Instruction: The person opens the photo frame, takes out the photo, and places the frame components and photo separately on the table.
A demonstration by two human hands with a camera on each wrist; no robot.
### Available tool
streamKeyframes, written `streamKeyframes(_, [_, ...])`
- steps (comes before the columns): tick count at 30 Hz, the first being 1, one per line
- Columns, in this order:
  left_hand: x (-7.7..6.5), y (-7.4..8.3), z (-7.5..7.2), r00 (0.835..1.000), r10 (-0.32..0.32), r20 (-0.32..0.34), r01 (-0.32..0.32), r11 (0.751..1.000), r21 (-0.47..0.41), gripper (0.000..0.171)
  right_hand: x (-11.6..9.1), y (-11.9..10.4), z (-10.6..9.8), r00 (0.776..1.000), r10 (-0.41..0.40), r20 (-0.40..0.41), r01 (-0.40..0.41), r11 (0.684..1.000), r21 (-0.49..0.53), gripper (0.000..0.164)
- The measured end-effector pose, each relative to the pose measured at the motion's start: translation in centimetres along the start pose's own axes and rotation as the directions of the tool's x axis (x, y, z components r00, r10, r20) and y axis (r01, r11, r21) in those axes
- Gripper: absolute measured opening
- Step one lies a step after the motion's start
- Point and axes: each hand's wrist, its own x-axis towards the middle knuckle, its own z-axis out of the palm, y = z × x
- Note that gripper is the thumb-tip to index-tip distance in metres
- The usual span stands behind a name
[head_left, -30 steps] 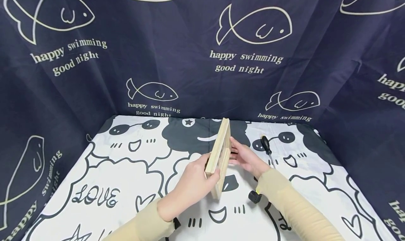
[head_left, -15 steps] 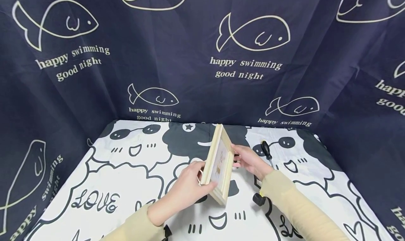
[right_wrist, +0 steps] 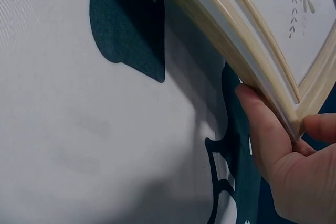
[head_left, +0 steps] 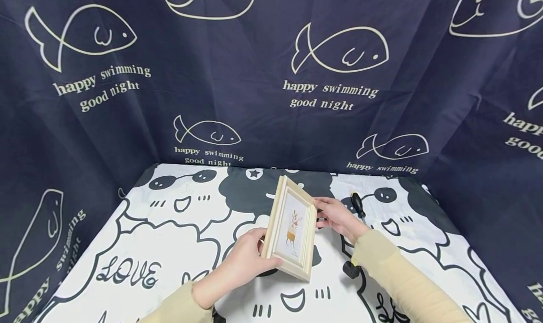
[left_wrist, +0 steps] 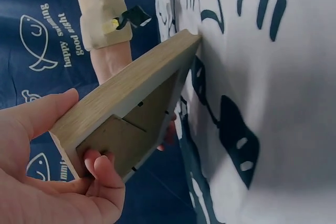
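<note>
A pale wooden picture frame (head_left: pixel 292 231) stands tilted over the table in the head view, its front facing right and partly toward me. Behind its pane is a print of a plant in an orange-brown pot. My left hand (head_left: pixel 248 257) grips the near left edge, thumb on the front border and fingers behind. In the left wrist view, those fingers curl against the brown backing board (left_wrist: pixel 118 140), which has small dark tabs along its edge. At the far right side, my right hand (head_left: pixel 337 217) pinches a corner, the thumb and fingers on opposite sides in the right wrist view.
A screwdriver with a black handle (head_left: pixel 357 204) lies to the right, its shaft partly hidden by the right forearm. The table has a white cloth (head_left: pixel 169 247) with black cartoon prints. Dark blue curtains (head_left: pixel 263 101) with fish drawings enclose the back and sides.
Both hands have turned the picture frame from nearly edge-on so its printed front shows. Its near end has swung right, while the left hand has shifted slightly left and down.
</note>
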Motion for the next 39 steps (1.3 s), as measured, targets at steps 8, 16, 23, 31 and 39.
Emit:
streamKeyframes(8, [-0.1, -1.3, 0.1, 0.998, -0.065, 0.027, 0.066, 0.996, -0.052, 0.054, 0.3, 0.0, -0.2, 0.998, 0.023, -0.057, -0.026, 0.998, -0.059, 0.04])
streamKeyframes(16, [0.1, -2.6, 0.6, 0.997, -0.079, 0.02, 0.081, 0.994, -0.075, 0.073, 0.6, 0.1, -0.5, 0.995, 0.05, -0.082, -0.056, 0.996, -0.074, 0.038])
streamKeyframes(23, [0.3, -3.6, 1.3, 0.995, -0.098, 0.02, 0.098, 0.994, -0.036, 0.078, 0.9, 0.4, -0.7, 0.995, 0.05, -0.085, -0.059, 0.993, -0.102, 0.037])
streamKeyframes(31, [0.3, -4.4, 1.9, 0.993, -0.104, 0.059, 0.104, 0.995, 0.004, 0.073, 1.4, 1.1, -0.9, 0.994, 0.043, -0.096, -0.058, 0.985, -0.162, 0.035])
streamKeyframes(39, [0.2, -5.0, 2.4, 0.989, -0.117, 0.09, 0.118, 0.993, -0.001, 0.083, 1.7, 1.3, -0.5, 0.996, -0.006, -0.089, -0.012, 0.981, -0.196, 0.029])
